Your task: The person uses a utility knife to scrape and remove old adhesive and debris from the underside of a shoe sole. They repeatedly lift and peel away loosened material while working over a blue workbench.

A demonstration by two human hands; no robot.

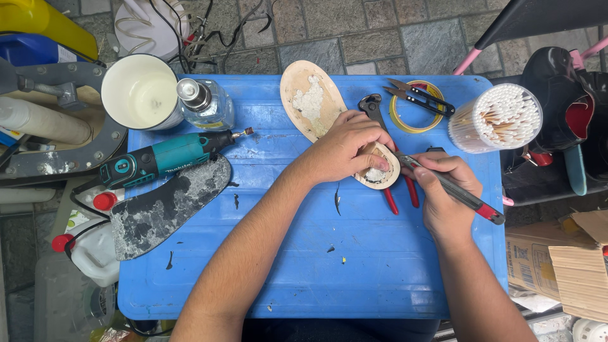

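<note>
A tan insole point(310, 98) with patches of white dried glue lies on the blue table point(354, 266). My left hand point(345, 149) presses down on its heel end. My right hand point(446, 193) grips a utility knife point(459, 195) with a black and red handle, its blade tip at the heel edge under my left fingers. Red-handled pincers point(386, 152) lie beneath both hands, jaws pointing away from me.
A black worn sole point(168, 206) and a teal rotary tool point(164, 158) lie at left. A white cup point(140, 92) and a small clear bottle point(206, 104) stand behind them. Thread snips point(419, 96) rest on a yellow tape roll point(415, 114); a tub of cotton swabs point(497, 119) stands at right.
</note>
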